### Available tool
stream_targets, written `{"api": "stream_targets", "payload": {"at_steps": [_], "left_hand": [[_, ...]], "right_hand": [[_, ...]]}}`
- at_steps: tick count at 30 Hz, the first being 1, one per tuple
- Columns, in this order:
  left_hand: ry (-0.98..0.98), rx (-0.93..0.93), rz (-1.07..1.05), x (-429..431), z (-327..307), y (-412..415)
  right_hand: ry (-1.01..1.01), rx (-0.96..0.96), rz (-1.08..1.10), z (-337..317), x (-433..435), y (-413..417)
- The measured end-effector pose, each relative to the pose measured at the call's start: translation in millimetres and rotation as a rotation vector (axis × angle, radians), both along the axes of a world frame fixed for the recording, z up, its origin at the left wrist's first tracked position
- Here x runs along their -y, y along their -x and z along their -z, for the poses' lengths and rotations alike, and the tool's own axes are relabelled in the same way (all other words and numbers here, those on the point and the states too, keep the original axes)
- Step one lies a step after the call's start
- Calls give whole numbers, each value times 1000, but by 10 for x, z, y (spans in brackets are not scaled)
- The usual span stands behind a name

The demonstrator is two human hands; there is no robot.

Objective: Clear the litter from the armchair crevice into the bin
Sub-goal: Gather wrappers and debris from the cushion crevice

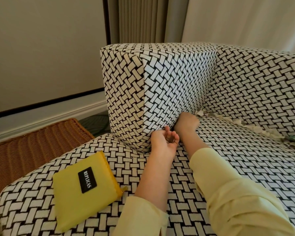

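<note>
The person's right hand [186,124] reaches forward from a pale yellow sleeve [228,193] with the wrist bent. It is pushed down into the crevice [174,129] where the black-and-white basket-weave armrest [169,86] meets the seat cushion [228,159] of the matching armchair. Its fingers are buried in that gap, so whether they are spread or pinching cannot be told. The left hand [162,145] lies just beside it at eight o'clock, palm turned up against the lower front corner of the armrest. Its fingers [170,137] are loosely curled and slightly apart, nearly touching the right wrist; a tiny dark fleck by the fingertips is too small to identify. At seven o'clock from the left hand, a flat square yellow fabric pouch [71,201] rests on the front-left corner of the seat cushion, and its black label [87,180] reads "REPLICAS" in white capitals. The litter [255,128], pale torn paper scraps with a few greenish bits, lies strung along the seam between seat cushion and backrest [262,82]. It starts just beside the right hand at two o'clock and runs off toward four o'clock, outside both hands. A brown woven wicker basket [32,147] sits beside the armchair at nine o'clock.
</note>
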State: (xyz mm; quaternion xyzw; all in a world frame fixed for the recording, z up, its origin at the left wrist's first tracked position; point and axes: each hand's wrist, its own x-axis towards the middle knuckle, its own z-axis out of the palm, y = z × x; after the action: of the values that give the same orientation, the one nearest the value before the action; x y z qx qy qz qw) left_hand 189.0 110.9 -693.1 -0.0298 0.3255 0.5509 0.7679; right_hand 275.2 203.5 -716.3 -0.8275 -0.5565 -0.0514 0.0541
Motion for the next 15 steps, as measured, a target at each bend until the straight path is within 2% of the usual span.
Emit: {"api": "stream_targets", "payload": {"at_steps": [15], "left_hand": [[-18, -24, 15, -7, 31, 3]], "right_hand": [[-37, -51, -45, 49, -56, -68]]}}
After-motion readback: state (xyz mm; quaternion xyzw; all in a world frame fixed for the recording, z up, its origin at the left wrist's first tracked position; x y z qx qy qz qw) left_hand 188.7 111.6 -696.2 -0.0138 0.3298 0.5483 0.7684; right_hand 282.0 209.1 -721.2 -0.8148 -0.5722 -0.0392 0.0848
